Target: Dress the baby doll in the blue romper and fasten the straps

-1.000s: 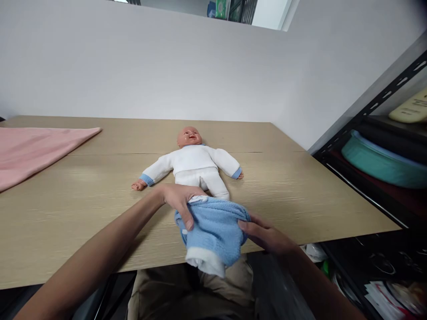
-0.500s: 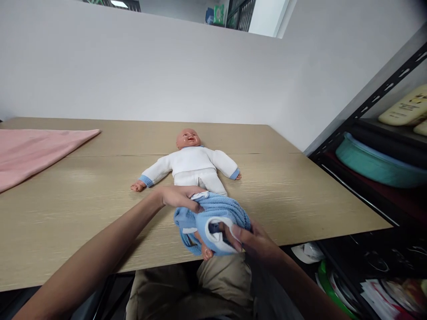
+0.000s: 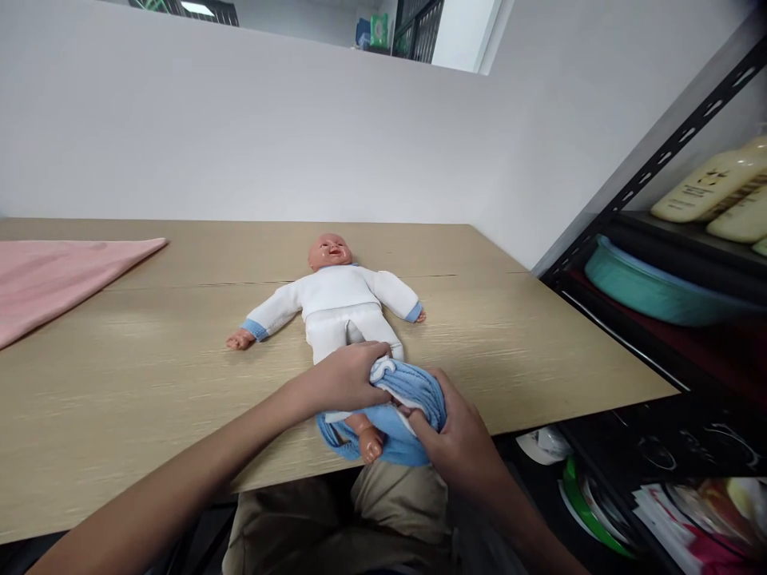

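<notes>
A baby doll (image 3: 341,287) in a white top and white bottoms with blue cuffs lies on its back, legs toward me. Bunched around its lower legs is a blue baby garment (image 3: 407,447) with white trim. One bare doll foot (image 3: 370,443) sticks out of the cloth near the table's front edge; the other foot is hidden in the folds. My left hand (image 3: 353,375) grips the upper trim of the garment at the doll's lower leg. On the right side, my right hand (image 3: 459,427) is closed around the gathered blue cloth, thumb at its opening.
A pink cloth (image 3: 65,279) lies on the left of the wooden table (image 3: 180,415). At right, a black shelf rack (image 3: 635,359) stands by the table, holding a teal basin (image 3: 659,291) and pale yellow bottles (image 3: 713,180). A white wall (image 3: 269,136) rises behind the table.
My right fingers have moved from the white-edged opening up to the gathered cloth. My left hand has shifted right along the trim, and more of the doll's foot shows.
</notes>
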